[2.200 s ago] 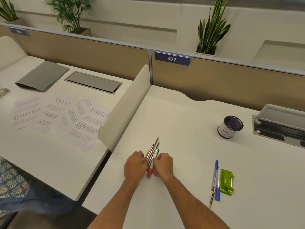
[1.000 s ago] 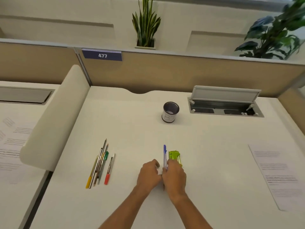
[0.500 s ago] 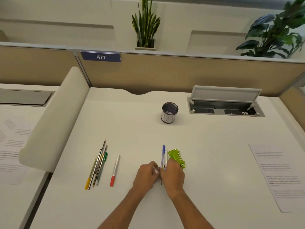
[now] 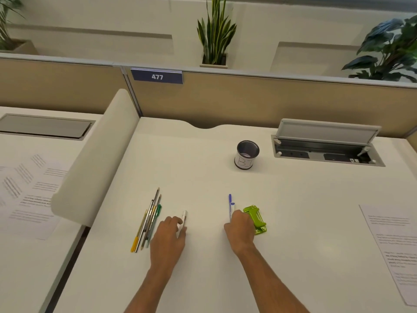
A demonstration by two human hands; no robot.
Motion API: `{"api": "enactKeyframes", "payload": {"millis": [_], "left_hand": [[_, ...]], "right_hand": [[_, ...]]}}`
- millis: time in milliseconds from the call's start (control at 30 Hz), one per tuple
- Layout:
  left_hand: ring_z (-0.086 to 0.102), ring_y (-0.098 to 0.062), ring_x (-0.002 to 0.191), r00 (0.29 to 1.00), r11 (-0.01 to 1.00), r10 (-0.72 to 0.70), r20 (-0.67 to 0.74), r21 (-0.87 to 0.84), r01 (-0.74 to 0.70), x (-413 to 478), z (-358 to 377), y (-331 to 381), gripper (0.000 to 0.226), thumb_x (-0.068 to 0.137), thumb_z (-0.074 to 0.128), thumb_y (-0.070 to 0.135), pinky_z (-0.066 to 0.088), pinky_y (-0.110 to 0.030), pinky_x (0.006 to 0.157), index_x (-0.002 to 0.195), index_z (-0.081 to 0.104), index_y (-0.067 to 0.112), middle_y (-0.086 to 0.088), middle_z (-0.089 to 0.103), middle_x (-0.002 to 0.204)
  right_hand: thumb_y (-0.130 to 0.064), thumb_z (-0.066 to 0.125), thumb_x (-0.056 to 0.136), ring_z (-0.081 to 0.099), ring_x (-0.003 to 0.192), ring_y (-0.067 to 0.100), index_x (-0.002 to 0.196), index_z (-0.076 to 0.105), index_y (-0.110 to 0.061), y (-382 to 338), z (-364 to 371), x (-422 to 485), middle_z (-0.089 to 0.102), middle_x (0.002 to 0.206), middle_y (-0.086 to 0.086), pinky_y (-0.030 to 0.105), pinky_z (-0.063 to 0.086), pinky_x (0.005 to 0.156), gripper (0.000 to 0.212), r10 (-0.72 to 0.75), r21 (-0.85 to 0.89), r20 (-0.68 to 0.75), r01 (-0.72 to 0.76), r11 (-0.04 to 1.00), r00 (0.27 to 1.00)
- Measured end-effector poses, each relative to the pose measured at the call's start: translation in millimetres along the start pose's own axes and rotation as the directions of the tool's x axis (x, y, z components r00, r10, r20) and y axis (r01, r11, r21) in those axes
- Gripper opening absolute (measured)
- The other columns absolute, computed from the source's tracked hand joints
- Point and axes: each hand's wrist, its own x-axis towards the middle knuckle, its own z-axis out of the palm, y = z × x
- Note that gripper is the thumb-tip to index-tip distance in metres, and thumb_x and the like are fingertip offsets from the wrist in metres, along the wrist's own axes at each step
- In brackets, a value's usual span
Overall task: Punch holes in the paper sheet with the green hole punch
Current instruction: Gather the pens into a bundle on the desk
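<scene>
If touching, punch (image 4: 256, 219) beside right hand (image 4: 239, 229).

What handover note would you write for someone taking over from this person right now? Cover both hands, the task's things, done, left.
Left hand grips a white marker beside the pen bundle.
Right hand grips the blue pen, next to the green hole punch.
Paper sheet lies far right on the desk, untouched.
Done: punching not started.
Left: take the punch, bring it to the sheet, press.
</scene>
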Motion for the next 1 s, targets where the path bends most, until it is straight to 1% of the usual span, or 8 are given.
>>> {"api": "enactKeyframes", "payload": {"millis": [133,233,333,467,667,767,900,1000], "left_hand": [[0.061,-0.014,0.084,0.997,0.997,-0.079,-0.007,-0.019,0.079,-8,-5,-4,0.016,0.093,0.080,0.027,0.045,-0.028,0.058,0.105,0.069,0.024,0.011,0.061,0.089],[0.063,-0.015,0.086,0.996,0.996,-0.084,0.029,0.010,0.083,-12,-4,-6,0.025,0.092,0.081,0.041,0.052,-0.032,0.061,0.104,0.068,0.023,0.009,0.063,0.092],[0.065,-0.015,0.088,0.989,0.992,-0.089,0.116,0.095,0.078,-14,3,-4,0.032,0.095,0.073,0.055,0.056,-0.034,0.068,0.100,0.064,0.024,0.010,0.065,0.095],[0.066,-0.017,0.084,0.983,0.985,-0.116,0.141,0.147,0.095,-10,6,-2,0.026,0.099,0.068,0.046,0.054,-0.034,0.068,0.094,0.062,0.021,0.008,0.066,0.090],[0.067,-0.018,0.081,0.985,0.969,-0.146,0.097,0.214,0.122,-3,-1,-8,0.025,0.100,0.067,0.042,0.047,-0.030,0.063,0.093,0.063,0.019,0.006,0.067,0.087],[0.066,-0.017,0.079,0.983,0.959,-0.166,0.077,0.246,0.143,1,-8,-12,0.024,0.100,0.068,0.042,0.048,-0.030,0.061,0.095,0.065,0.018,0.006,0.063,0.086],[0.070,-0.023,0.083,0.978,0.956,-0.199,0.063,0.233,0.179,5,-17,-21,0.023,0.099,0.069,0.037,0.056,-0.037,0.068,0.095,0.067,0.015,0.001,0.070,0.090],[0.071,-0.024,0.082,0.976,0.956,-0.217,0.034,0.211,0.205,7,-23,-27,0.020,0.098,0.071,0.033,0.056,-0.038,0.069,0.092,0.066,0.015,0.000,0.072,0.089]], "right_hand": [[-0.014,0.059,0.102,0.073,0.106,0.024,0.118,0.070,-0.010,-5,-1,2,0.076,0.116,0.007,0.029,0.045,0.069,0.019,-0.014,-0.046,0.006,0.014,0.999,1.000],[-0.013,0.060,0.102,0.073,0.105,0.024,0.117,0.070,-0.010,-7,-1,2,0.076,0.115,0.007,0.028,0.044,0.067,0.019,-0.025,-0.067,0.000,0.025,0.997,1.000],[-0.013,0.062,0.102,0.073,0.107,0.023,0.119,0.069,-0.012,-8,-2,3,0.075,0.118,0.006,0.030,0.054,0.074,0.018,-0.036,-0.082,0.004,0.036,0.996,0.999],[-0.009,0.060,0.104,0.072,0.114,0.025,0.124,0.066,-0.011,-11,-5,7,0.071,0.125,0.008,0.033,0.059,0.084,0.021,-0.061,-0.101,0.016,0.063,0.993,0.998],[-0.008,0.061,0.103,0.071,0.117,0.024,0.127,0.065,-0.012,-9,-9,3,0.071,0.127,0.007,0.030,0.056,0.081,0.024,-0.039,-0.104,0.033,0.042,0.994,0.999],[-0.008,0.061,0.103,0.072,0.112,0.021,0.124,0.065,-0.015,-10,-6,-2,0.071,0.123,0.004,0.026,0.047,0.071,0.022,-0.025,-0.060,0.016,0.026,0.998,1.000],[-0.007,0.060,0.101,0.071,0.103,0.022,0.114,0.067,-0.013,-13,-1,-9,0.072,0.115,0.006,0.028,0.042,0.067,0.016,-0.010,-0.002,-0.007,0.010,1.000,1.000],[-0.006,0.064,0.097,0.065,0.086,0.022,0.105,0.069,-0.011,-17,2,-14,0.073,0.107,0.007,0.029,0.041,0.063,0.010,0.001,0.074,-0.020,0.000,0.997,1.000]]}}
